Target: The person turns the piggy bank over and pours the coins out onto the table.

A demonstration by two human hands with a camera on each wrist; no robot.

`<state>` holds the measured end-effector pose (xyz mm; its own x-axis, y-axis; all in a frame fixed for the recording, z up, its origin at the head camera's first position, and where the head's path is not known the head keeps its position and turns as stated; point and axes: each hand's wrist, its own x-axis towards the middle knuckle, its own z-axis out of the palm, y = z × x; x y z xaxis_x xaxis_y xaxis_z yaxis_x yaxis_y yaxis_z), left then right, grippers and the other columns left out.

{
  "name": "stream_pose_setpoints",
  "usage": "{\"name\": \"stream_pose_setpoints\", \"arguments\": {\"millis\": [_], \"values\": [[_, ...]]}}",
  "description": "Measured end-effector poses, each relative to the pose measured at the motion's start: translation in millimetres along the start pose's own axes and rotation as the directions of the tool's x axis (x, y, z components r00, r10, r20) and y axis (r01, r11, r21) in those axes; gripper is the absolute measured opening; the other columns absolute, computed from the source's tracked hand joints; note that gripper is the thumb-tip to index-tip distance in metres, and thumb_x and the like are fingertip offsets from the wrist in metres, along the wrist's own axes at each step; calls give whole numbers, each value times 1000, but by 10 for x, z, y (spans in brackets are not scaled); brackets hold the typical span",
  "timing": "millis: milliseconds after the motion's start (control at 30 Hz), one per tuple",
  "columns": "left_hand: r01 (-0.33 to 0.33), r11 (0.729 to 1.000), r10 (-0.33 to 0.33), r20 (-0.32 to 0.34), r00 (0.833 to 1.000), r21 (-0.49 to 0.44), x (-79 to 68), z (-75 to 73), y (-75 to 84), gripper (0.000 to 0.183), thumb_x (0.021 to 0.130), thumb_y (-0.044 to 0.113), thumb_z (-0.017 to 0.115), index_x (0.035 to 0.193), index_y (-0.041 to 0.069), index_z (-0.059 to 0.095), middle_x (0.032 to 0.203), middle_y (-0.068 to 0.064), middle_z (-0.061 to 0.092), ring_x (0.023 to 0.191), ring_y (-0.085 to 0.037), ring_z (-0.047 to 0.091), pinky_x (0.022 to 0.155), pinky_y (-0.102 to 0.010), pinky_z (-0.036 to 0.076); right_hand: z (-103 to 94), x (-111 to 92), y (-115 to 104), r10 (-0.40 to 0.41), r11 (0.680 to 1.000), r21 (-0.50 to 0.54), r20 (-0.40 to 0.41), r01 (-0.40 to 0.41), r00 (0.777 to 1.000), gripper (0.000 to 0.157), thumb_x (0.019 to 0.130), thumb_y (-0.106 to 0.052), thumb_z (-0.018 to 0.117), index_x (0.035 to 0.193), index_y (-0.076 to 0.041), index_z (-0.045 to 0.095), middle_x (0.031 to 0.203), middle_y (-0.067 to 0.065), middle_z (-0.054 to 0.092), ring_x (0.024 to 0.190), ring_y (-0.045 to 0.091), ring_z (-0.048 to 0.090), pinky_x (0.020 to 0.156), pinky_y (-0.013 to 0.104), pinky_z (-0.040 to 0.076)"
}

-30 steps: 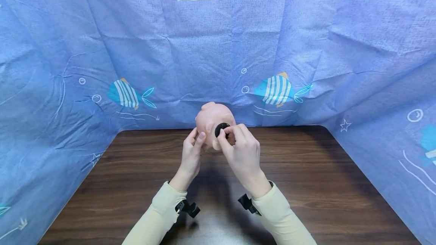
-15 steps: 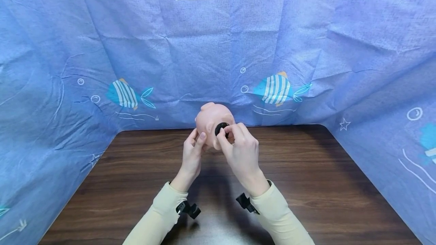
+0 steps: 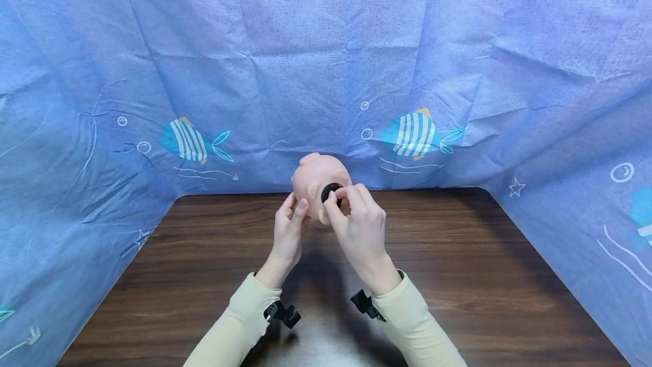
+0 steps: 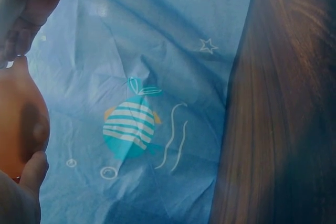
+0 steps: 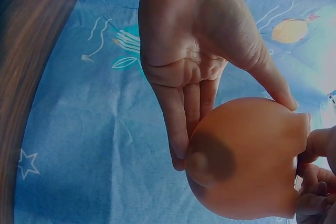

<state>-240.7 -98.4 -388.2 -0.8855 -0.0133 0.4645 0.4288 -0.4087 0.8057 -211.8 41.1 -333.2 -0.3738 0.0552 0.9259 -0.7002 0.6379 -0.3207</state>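
Observation:
A round pink piggy bank [image 3: 318, 177] is held up above the back of the table, its underside with stubby feet turned toward me. On that underside sits a round black stopper [image 3: 328, 190]. My left hand [image 3: 288, 231] grips the bank's left side, thumb on the near face and fingers behind. With thumb and index finger, my right hand [image 3: 363, 225] pinches the black stopper and covers part of it. In the right wrist view the left hand [image 5: 194, 45] spans the bank [image 5: 247, 156], while the right fingers show at the right edge, by the feet.
A dark wooden table [image 3: 204, 276] lies beneath both forearms. Blue cloth [image 3: 305, 72] printed with fish hangs behind it and along both sides, close to the piggy bank at the back edge. A black camera mount sits on each wrist.
My right wrist has shifted slightly to the left, while its fingers stay on the stopper. The left hand and the piggy bank hold almost the same position.

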Motion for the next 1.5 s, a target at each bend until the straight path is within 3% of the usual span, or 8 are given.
{"name": "stream_pose_setpoints", "arguments": {"millis": [1067,1500], "values": [[-4,999,3,-25,1000,-35,3,20,-46,86,88,53,74,141,-9,47,122,-12,63,103,-17,66,83,-28,58,39,-6,6,15,1000,8,-12,-15,1000,9,86,-2,70,79,-4,64,74,6,56,61,17,56,50,30,48],[20,999,-22,-51,998,-41,10,9,-55,75,91,46,73,137,-8,51,119,-10,64,102,-15,66,83,-27,58,55,-13,27,-3,1000,27,-15,3,1000,7,86,-2,70,81,-4,65,75,7,56,62,17,57,51,29,49]]}}
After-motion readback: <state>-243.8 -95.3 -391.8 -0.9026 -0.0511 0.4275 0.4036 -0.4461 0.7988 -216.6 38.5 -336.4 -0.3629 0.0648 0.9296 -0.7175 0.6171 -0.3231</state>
